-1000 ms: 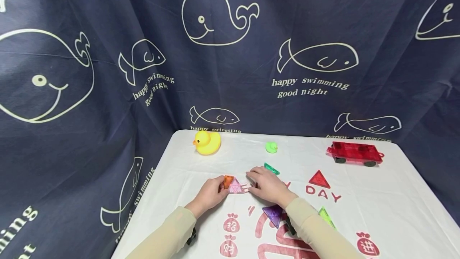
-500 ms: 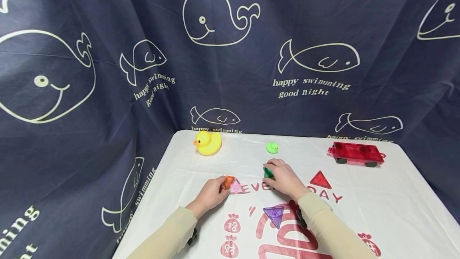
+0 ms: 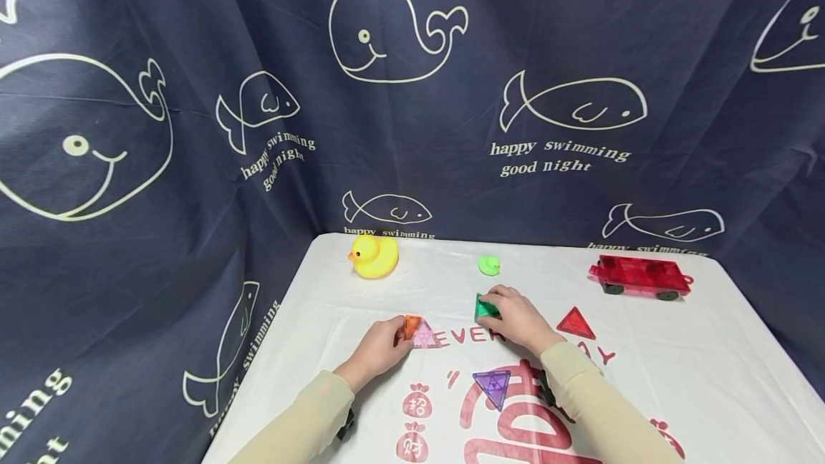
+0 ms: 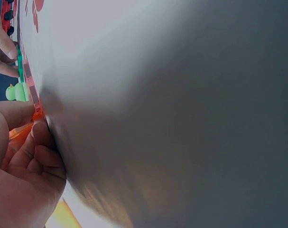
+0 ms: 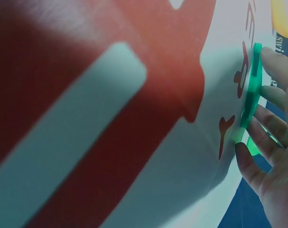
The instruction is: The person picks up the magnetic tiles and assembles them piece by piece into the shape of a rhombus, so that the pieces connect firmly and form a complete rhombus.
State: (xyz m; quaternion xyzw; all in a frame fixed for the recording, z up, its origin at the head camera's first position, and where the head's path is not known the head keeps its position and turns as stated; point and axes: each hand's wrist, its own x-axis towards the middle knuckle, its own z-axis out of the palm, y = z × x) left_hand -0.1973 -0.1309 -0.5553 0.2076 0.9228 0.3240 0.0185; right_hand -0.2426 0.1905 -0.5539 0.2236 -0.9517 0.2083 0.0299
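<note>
In the head view my left hand pinches an orange triangular magnetic tile. A pink triangular tile lies against its right side, flat on the cloth. Curled fingers cover part of the orange tile in the left wrist view. My right hand grips a green triangular tile, which lies to the right of the pink one, a gap apart. Thumb and fingers hold this green tile by its edges in the right wrist view.
A purple triangular tile lies nearer the front, and a red one to the right. Along the back stand a yellow duck, a small green duck and a red wheeled car base. White printed cloth covers the table.
My right hand has moved from beside the pink tile to the green tile, taken hold of it and turned it. The left hand has stayed on the orange tile.
</note>
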